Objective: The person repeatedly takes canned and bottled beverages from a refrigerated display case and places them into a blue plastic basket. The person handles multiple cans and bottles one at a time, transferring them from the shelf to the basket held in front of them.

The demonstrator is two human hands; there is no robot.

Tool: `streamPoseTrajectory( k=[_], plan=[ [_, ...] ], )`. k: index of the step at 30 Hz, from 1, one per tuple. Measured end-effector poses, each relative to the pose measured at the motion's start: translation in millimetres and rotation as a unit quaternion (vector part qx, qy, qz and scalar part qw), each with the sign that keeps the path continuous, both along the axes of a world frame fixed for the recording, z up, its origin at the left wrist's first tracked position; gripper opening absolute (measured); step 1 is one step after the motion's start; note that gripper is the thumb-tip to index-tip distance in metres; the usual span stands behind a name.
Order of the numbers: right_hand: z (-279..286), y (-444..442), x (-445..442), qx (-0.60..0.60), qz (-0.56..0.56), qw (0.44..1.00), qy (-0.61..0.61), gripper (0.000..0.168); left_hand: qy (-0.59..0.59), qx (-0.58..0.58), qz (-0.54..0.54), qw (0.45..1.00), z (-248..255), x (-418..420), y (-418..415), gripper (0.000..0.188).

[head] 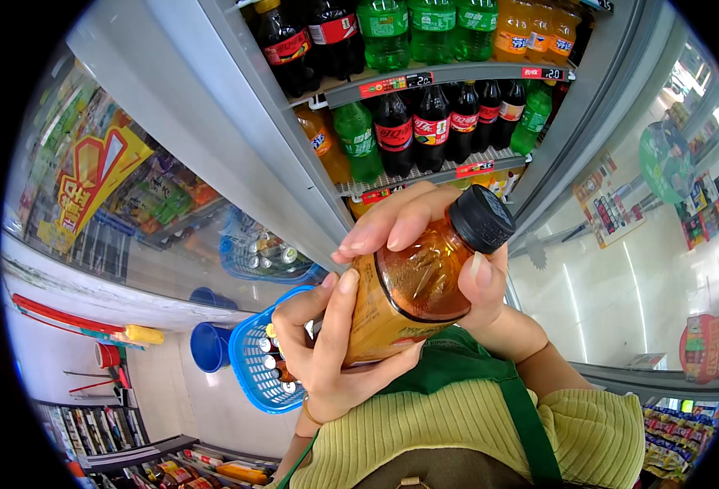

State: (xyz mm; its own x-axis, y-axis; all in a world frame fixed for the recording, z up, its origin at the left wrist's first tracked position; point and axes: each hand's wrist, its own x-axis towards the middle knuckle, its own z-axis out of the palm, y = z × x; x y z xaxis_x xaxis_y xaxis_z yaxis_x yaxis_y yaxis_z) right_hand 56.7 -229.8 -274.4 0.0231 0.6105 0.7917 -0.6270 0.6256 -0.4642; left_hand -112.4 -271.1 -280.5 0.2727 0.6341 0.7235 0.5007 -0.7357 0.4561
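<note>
A plastic bottle of amber drink (424,275) with a black cap and a yellow-brown label is held tilted in front of my chest, its cap toward the upper right. My right hand (488,284) wraps around the bottle's shoulder from behind, the thumb on the near side and fingertips over the far side. My left hand (329,348) grips the lower part, with fingers on the label and the bottle's base partly hidden. Below my left hand, a blue plastic basket (243,367) holds several bottles and cans, partly covered by that hand.
An upright drinks cooler stands ahead, soda bottles (430,128) lining its shelves (390,82). Its grey frame (286,134) and glass panels flank the shelves. A blue bucket (208,347) stands on the floor beside the basket. Shelves of packaged goods (680,434) are at lower right.
</note>
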Motion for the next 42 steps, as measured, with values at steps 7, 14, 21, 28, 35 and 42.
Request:
streamPoseTrajectory(
  k=[7,14,21,28,35,42],
  plan=[
    [0.6,-0.7,1.3,0.008,-0.013,1.000,-0.005,0.039,0.002,0.000,-0.005,1.000,-0.4,-0.6,0.1,0.096],
    [0.9,-1.1,3.1,0.000,-0.029,0.999,-0.012,0.037,-0.004,-0.004,-0.018,1.000,0.8,1.4,4.7,0.097],
    [0.8,0.9,3.7,-0.007,-0.018,1.000,-0.005,0.037,0.004,-0.011,-0.015,1.000,3.2,2.3,7.9,0.097],
    [0.6,3.3,3.8,-0.016,-0.011,1.000,0.004,0.035,0.002,-0.009,-0.022,1.000,3.6,3.4,13.1,0.095],
    [5.7,-1.9,3.3,-0.091,-0.092,0.991,-0.023,0.050,0.006,-0.014,-0.051,0.999,-0.2,3.1,20.1,0.100],
    [6.4,-3.3,9.9,-0.077,-0.076,0.994,-0.021,0.044,0.003,-0.001,-0.041,0.999,4.6,11.3,19.7,0.096]
  ],
)
